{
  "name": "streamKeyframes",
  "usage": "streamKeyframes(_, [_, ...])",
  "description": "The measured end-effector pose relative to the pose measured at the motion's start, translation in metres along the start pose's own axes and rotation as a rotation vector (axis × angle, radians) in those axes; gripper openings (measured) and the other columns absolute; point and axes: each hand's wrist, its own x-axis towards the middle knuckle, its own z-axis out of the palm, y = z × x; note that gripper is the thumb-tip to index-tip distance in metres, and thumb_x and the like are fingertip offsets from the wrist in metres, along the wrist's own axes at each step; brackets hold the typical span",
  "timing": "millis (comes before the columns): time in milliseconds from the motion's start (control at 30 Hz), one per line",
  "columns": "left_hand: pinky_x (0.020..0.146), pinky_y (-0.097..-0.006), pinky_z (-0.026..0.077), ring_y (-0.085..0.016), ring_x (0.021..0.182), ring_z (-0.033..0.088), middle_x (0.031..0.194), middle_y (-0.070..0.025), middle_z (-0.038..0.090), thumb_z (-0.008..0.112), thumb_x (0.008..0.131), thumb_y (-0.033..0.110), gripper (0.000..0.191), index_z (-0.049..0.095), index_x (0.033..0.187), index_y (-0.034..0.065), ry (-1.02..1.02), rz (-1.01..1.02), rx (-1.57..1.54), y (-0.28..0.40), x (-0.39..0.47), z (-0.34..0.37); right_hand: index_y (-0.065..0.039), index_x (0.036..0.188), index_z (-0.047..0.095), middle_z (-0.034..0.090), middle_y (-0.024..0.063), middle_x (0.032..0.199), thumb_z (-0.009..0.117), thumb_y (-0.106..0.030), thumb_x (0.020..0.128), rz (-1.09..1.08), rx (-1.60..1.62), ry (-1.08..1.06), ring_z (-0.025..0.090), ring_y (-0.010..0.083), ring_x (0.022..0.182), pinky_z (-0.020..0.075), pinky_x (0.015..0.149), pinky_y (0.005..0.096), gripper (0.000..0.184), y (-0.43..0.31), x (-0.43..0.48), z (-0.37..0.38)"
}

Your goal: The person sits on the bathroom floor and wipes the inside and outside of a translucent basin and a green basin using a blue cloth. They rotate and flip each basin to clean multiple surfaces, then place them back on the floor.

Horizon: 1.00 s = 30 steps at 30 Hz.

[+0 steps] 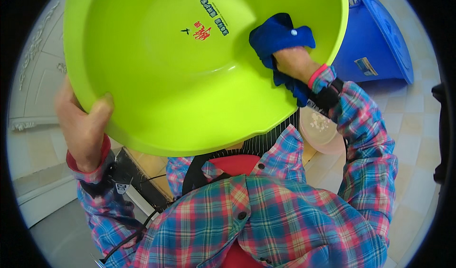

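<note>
A large lime-green plastic basin (pixel 160 100) is tilted up in front of me, its inner side facing me and its bottom bearing printed writing. My left hand (pixel 83 122) grips the basin's rim at the lower left, thumb on the inside and the fingers hidden behind the wall. On the right, my right hand (pixel 295 63) holds a dark blue cloth (pixel 274 36) against the basin's inner wall. Part of the cloth hangs down over the rim below my wrist; my right fingertips are hidden under it.
A blue lidded plastic bucket (pixel 370 43) lies beyond the basin at the right on the tiled floor (pixel 409 125). Below my right wrist is a translucent pinkish plastic container (pixel 322 136). White carved cabinet doors (pixel 42 75) stand at the left. A black cable (pixel 142 229) runs near my left sleeve.
</note>
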Motion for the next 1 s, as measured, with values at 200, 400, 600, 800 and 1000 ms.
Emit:
streamKeyframes(200, [0.062, -0.0291, 0.042, -0.018, 0.066, 0.05, 0.077, -0.0092, 0.056, 0.054, 0.068, 0.017, 0.035, 0.056, 0.094, -0.006, 0.037, 0.001, 0.01, 0.004, 0.011, 0.001, 0.0, 0.091, 0.064, 0.063, 0.0267, 0.092, 0.053, -0.022, 0.081, -0.007, 0.39, -0.496, 0.062, 0.0412, 0.089, 0.05, 0.078, 0.0469, 0.027, -0.096, -0.023, 0.041])
streamKeyframes(400, [0.06, -0.0288, 0.042, -0.02, 0.065, 0.051, 0.078, -0.0105, 0.058, 0.053, 0.069, 0.017, 0.036, 0.056, 0.095, -0.006, 0.016, 0.002, 0.001, 0.009, 0.018, -0.005, 0.004, 0.09, 0.06, 0.06, 0.0289, 0.085, 0.052, -0.014, 0.078, -0.359, 1.127, -0.144, 0.06, 0.0412, 0.08, 0.0474, 0.072, 0.0444, 0.023, -0.202, -0.009, 0.052])
streamKeyframes(600, [0.058, -0.0302, 0.044, -0.022, 0.063, 0.055, 0.076, -0.0128, 0.061, 0.054, 0.07, 0.02, 0.037, 0.059, 0.097, -0.005, -0.013, 0.05, 0.111, 0.015, 0.024, -0.008, 0.005, 0.077, 0.062, 0.061, 0.0279, 0.079, 0.057, -0.009, 0.071, -0.362, 0.675, -0.44, 0.061, 0.0417, 0.073, 0.0485, 0.066, 0.0461, 0.016, -0.153, -0.015, 0.04])
streamKeyframes(800, [0.059, -0.0292, 0.045, -0.022, 0.063, 0.057, 0.077, -0.013, 0.062, 0.055, 0.07, 0.022, 0.039, 0.059, 0.098, -0.0046, -0.028, 0.093, 0.159, 0.004, 0.019, -0.011, -0.003, 0.085, 0.066, 0.065, 0.0225, 0.085, 0.065, -0.006, 0.068, -0.243, -0.211, -0.265, 0.065, 0.0373, 0.082, 0.0526, 0.072, 0.0428, 0.017, -0.022, -0.01, -0.032])
streamKeyframes(1000, [0.064, -0.0295, 0.05, -0.023, 0.069, 0.061, 0.084, -0.0135, 0.064, 0.056, 0.073, 0.028, 0.046, 0.06, 0.106, -0.0028, -0.037, 0.074, 0.157, -0.007, 0.018, -0.011, -0.001, 0.083, 0.068, 0.064, 0.0223, 0.076, 0.069, -0.007, 0.063, -0.191, -0.399, -0.195, 0.065, 0.0371, 0.076, 0.0535, 0.07, 0.043, 0.021, -0.023, -0.025, -0.037])
